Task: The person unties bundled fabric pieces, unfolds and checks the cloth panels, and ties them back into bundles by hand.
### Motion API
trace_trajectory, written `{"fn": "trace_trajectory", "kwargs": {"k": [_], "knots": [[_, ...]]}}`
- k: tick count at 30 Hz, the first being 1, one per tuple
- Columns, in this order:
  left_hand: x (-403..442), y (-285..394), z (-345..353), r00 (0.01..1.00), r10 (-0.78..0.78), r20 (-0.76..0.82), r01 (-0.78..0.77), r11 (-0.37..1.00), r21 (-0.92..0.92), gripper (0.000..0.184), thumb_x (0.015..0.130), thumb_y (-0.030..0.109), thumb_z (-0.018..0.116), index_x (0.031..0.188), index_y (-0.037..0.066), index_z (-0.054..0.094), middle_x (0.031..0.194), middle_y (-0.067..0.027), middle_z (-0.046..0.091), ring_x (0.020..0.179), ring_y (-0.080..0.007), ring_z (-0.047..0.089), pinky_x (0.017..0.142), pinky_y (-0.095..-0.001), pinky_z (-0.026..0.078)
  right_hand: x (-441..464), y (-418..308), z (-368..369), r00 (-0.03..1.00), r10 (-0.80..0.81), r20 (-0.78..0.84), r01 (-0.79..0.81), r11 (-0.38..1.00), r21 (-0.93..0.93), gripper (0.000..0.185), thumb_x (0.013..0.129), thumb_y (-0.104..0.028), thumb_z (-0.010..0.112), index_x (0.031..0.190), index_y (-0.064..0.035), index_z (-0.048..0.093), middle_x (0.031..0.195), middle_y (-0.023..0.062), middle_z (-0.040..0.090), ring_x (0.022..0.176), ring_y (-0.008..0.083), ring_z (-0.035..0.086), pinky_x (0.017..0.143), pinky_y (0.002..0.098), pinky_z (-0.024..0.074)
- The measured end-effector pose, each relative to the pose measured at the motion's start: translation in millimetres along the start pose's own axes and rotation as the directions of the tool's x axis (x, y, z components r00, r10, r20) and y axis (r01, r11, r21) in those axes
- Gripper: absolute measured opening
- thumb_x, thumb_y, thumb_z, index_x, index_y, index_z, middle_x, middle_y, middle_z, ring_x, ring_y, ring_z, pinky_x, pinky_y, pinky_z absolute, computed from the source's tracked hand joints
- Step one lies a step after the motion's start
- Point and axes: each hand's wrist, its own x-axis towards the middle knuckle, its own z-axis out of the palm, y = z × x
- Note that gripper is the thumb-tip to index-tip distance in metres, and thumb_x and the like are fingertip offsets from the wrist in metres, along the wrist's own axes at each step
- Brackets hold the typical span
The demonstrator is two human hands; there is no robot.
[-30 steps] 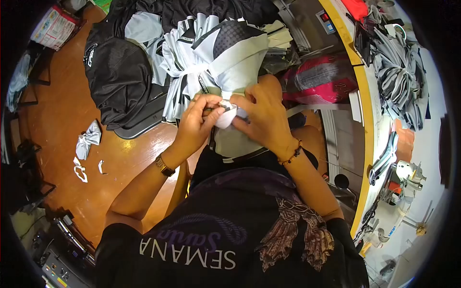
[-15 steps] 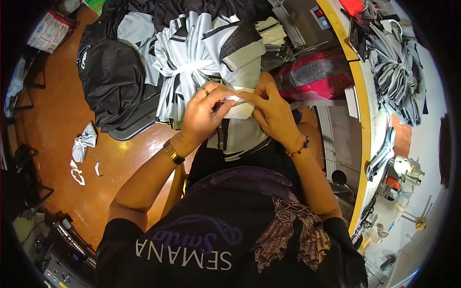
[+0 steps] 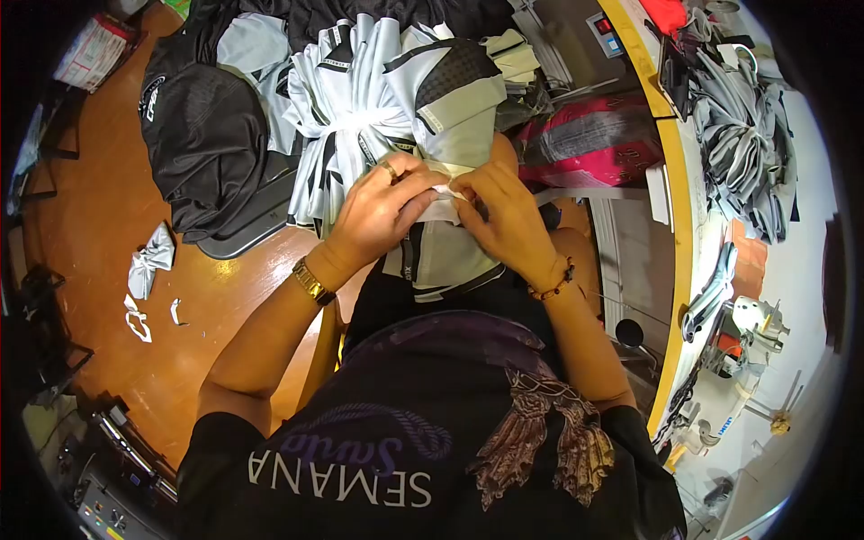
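Observation:
Across my lap lies a bundle of grey and black fabric pieces, with a light strip around its middle. My left hand pinches one side of a white strip on top of the bundle. The fingers of my right hand close on the same strip, close beside the left fingertips. The exact hold is partly hidden by the fingers. Just beyond my left hand is a second bundle of white and black pieces, tied around its middle with a white band.
Black fabric covers a seat at the left. A small tied grey bundle and white scraps lie on the floor. To the right, a yellow-edged table holds tied grey fabric and a sewing machine. Below it sits a pink bag.
The fingertips of both hands have drawn together on the white strip, and my left hand has turned so that its back faces up. The view has shifted slightly.

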Motion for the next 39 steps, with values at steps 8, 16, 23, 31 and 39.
{"fn": "trace_trajectory", "kwargs": {"k": [8,16,23,31,39], "knots": [[19.3,-2.2,-8.8,0.973,0.132,0.188,-0.132,0.991,-0.014,0.018,0.081,0.006,0.066,0.098,0.009,0.062,0.095,-0.0089,0.058,0.086,-0.0277,0.062,0.07,-0.0354,0.052,-8.0,-10.3,-5.9,0.966,0.253,0.047,-0.227,0.753,0.618,0.021,0.079,0.001,0.067,0.098,-0.0022,0.061,0.086,0.0058,0.063,0.079,0.0141,0.061,0.074,0.0273,0.0482],[8.6,-10.2,-0.5,0.949,-0.251,0.19,0.303,0.893,-0.334,0.011,0.085,0.008,0.069,0.093,0.002,0.065,0.086,-0.0097,0.066,0.074,-0.0202,0.063,0.071,-0.0303,0.049,-13.9,-2.9,7.4,0.976,0.194,-0.098,-0.183,0.977,0.11,0.019,0.079,-0.004,0.069,0.097,-0.0034,0.062,0.089,0.0089,0.06,0.078,0.0215,0.062,0.07,0.0293,0.0484],[4.4,-11.2,-0.7,0.976,-0.205,0.075,0.215,0.962,-0.168,0.014,0.083,0.007,0.069,0.096,0.002,0.067,0.089,-0.011,0.067,0.077,-0.0228,0.064,0.071,-0.0311,0.051,1.4,-0.5,31.8,0.967,-0.018,-0.253,-0.024,0.986,-0.165,0.02,0.073,-0.003,0.07,0.089,-0.0067,0.061,0.088,0.008,0.056,0.074,0.0263,0.06,0.062,0.0337,0.0485],[0.8,-4.2,4.5,0.993,-0.109,-0.05,0.105,0.992,-0.064,0.018,0.082,0.008,0.071,0.098,0.001,0.065,0.09,-0.0129,0.065,0.081,-0.0263,0.064,0.074,-0.0324,0.051,9.3,-7.3,35.1,0.963,-0.072,-0.259,-0.009,0.954,-0.299,0.024,0.069,-0.003,0.064,0.09,-0.0058,0.054,0.087,0.0105,0.051,0.079,0.0318,0.056,0.064,0.0419,0.0467],[3.2,35.7,-29.9,0.93,0.328,-0.164,-0.342,0.937,-0.066,0.026,0.072,-0.011,0.068,0.095,-0.001,0.064,0.087,-0.0125,0.061,0.078,-0.0243,0.06,0.068,-0.0337,0.05,9.4,0.7,37.4,0.965,0.001,-0.261,-0.061,0.973,-0.223,0.021,0.07,-0.003,0.063,0.088,-0.007,0.053,0.086,0.0107,0.05,0.08,0.032,0.056,0.065,0.0426,0.0465]]}}
